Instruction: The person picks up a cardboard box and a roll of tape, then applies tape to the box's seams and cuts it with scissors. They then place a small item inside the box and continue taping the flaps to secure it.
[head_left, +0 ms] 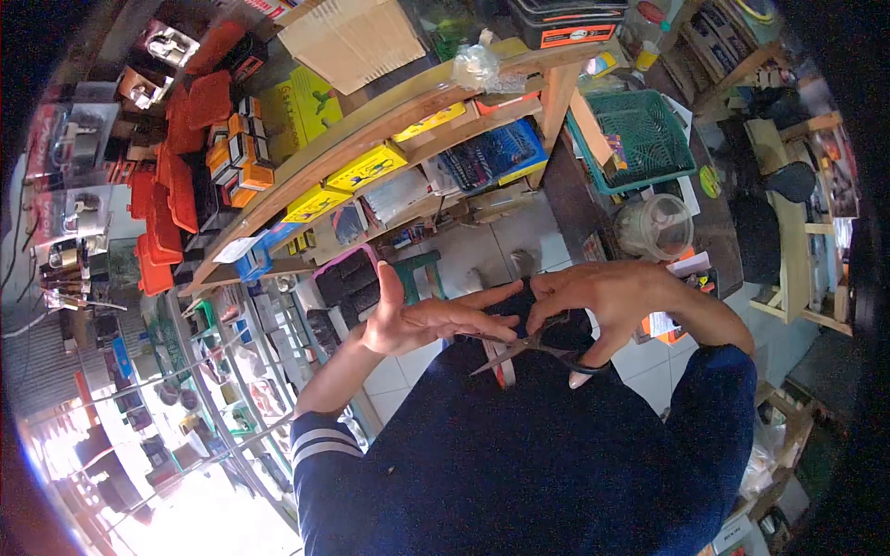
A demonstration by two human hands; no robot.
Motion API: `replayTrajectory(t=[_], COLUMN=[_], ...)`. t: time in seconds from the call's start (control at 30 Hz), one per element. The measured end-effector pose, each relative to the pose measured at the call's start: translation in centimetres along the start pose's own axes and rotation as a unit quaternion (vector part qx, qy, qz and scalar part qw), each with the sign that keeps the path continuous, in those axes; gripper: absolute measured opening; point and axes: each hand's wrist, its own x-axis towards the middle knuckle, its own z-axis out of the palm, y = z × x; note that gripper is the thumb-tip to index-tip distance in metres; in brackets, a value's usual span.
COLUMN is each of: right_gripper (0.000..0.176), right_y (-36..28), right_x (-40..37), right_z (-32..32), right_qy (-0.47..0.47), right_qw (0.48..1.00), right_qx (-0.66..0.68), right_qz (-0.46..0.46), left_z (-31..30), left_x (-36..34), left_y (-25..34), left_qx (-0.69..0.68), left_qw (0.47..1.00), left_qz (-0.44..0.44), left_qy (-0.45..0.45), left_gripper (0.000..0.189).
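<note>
1. L hand [408,322]: thumb wide, fingers stretched right, tips beside scissors [531,344]. Care: I'd want those fingertips back from the pivot before any closing.
2. Scissors, 1 pr: between both hands, just over the navy shirt [519,463] in my view; blades parted, pointing left. Care: I'd angle tips off the torso; cloth could get nipped.
3. R hand [612,301]: holding scissors, thumb at the blk handle loop [593,367], fingers curled over. Care: short, steady closes, wrist loose, I judge.
4. Glare [195,510], near left: washed out; can't ID anything in it.
5. Red/wht strip [506,371], behind blades: mostly hidden; can't tell what it is, or if touching.
6. Dark patch [523,306] btwn the hands: item or bkgd, unclear.
7. R fingertips: partly hidden; 2nd loop hard to make out.
8. Clear tub [654,227], far right: contents n/a, too blurred.
</note>
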Motion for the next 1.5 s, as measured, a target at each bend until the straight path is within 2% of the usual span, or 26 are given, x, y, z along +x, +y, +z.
replayTrajectory(t=[0.3,0.37,0.4,0.47,0.5,0.53,0.6,0.67,0.7,0.73,0.77,0.8,0.87,0.93,1.0,1.03,1.07,1.1,1.13,1.17,1.2,1.27,1.37,1.4,1.47,1.5], right_gripper=[0.074,0.088,0.088,0.1,0.1,0.102,0.105,0.099,0.091,0.074,0.064,0.054,0.036,0.028,0.019,0.016,0.015,0.015,0.015,0.015,0.015,0.013,0.019,0.019,0.026,0.033], right_y=[1.4,0.0,-0.2,-0.5,-0.9,-1.3,-1.5,-1.5,-1.8,-2.1,-1.7,-1.1,-0.7,0.6,2.9,3.9,4.5,4.7,4.5,4.1,3.8,3.7,2.6,2.6,3.6,5.0], right_x=[-0.6,-0.5,-0.5,-0.6,-0.9,-1.2,-1.3,-0.9,-0.1,0.9,2.3,4.1,8.9,14.4,20.0,22.7,24.9,26.5,28.3,29.9,31.2,32.5,32.2,31.9,31.0,30.6], right_z=[-1.1,-2.0,-2.3,-2.8,-3.3,-3.9,-5.4,-6.9,-7.4,-7.7,-8.1,-8.6,-9.8,-10.8,-12.3,-12.9,-13.3,-13.7,-14.1,-14.2,-14.2,-14.5,-15.3,-15.2,-14.7,-14.5], right_qy=[-0.046,-0.059,-0.063,-0.075,-0.079,-0.054,-0.034,0.042,0.09,0.147,0.192,0.236,0.267,0.316,0.364,0.371,0.376,0.37,0.345,0.319,0.314,0.317,0.253,0.252,0.272,0.281], right_qw=[0.999,0.996,0.996,0.987,0.987,0.992,0.994,0.996,0.991,0.983,0.973,0.961,0.957,0.935,0.885,0.871,0.857,0.859,0.845,0.82,0.82,0.813,0.845,0.843,0.83,0.834], right_qx=[0.026,0.033,0.032,0.037,0.032,-0.011,-0.063,-0.069,-0.085,-0.063,-0.087,-0.111,-0.08,-0.154,-0.279,-0.313,-0.346,-0.345,-0.409,-0.47,-0.475,-0.464,-0.437,-0.442,-0.478,-0.471], right_qz=[-0.007,0.059,0.057,0.139,0.135,0.113,0.083,0.041,0.044,0.096,0.096,0.095,0.084,0.041,-0.076,-0.073,-0.072,-0.08,-0.002,0.074,0.058,0.152,0.177,0.174,0.096,0.067], left_z=[0.0,-0.6,-0.4,0.2,0.6,0.7,0.9,1.4,1.8,2.0,1.7,2.1,2.8,2.9,2.8,2.2,2.1,2.5,2.9,3.6,4.0,3.8,3.3,3.2,3.0,2.5], left_x=[0.3,0.3,0.4,0.4,0.0,-0.2,-0.5,-0.2,0.0,0.1,0.3,0.7,1.3,1.3,0.5,-0.2,-0.9,-1.6,-2.3,-3.0,-3.8,-5.2,-6.7,-7.0,-7.2,-7.3], left_y=[-0.5,-0.9,-1.1,-1.8,-1.4,-1.6,-3.0,-4.5,-5.2,-6.0,-7.1,-7.7,-8.5,-7.7,-6.0,-5.1,-3.8,-2.0,-0.1,2.1,3.6,4.9,6.9,7.5,8.6,8.9], left_qx=[-0.002,0.021,0.022,-0.249,-0.177,-0.171,-0.046,-0.055,0.047,0.148,0.162,0.169,0.365,0.375,0.394,0.44,0.44,0.495,0.549,0.599,0.646,0.652,0.675,0.676,0.708,0.705], left_qw=[1.0,1.0,1.0,0.957,0.975,0.975,0.98,0.97,0.963,0.946,0.939,0.936,0.868,0.859,0.827,0.784,0.78,0.72,0.649,0.602,0.552,0.525,0.502,0.497,0.459,0.462], left_qz=[-0.001,0.016,0.019,0.15,0.111,0.116,0.098,0.142,0.147,0.149,0.176,0.182,0.139,0.149,0.231,0.261,0.261,0.286,0.309,0.294,0.277,0.284,0.287,0.29,0.289,0.305], left_qy=[0.018,-0.011,-0.007,0.022,0.079,0.082,0.167,0.191,0.221,0.249,0.247,0.248,0.306,0.314,0.328,0.352,0.359,0.394,0.427,0.438,0.449,0.467,0.459,0.461,0.451,0.443], left_gripper=[0.151,0.141,0.141,0.123,0.109,0.109,0.112,0.109,0.11,0.113,0.125,0.125,0.129,0.134,0.135,0.14,0.14,0.142,0.143,0.144,0.145,0.144,0.144,0.144,0.143,0.143])
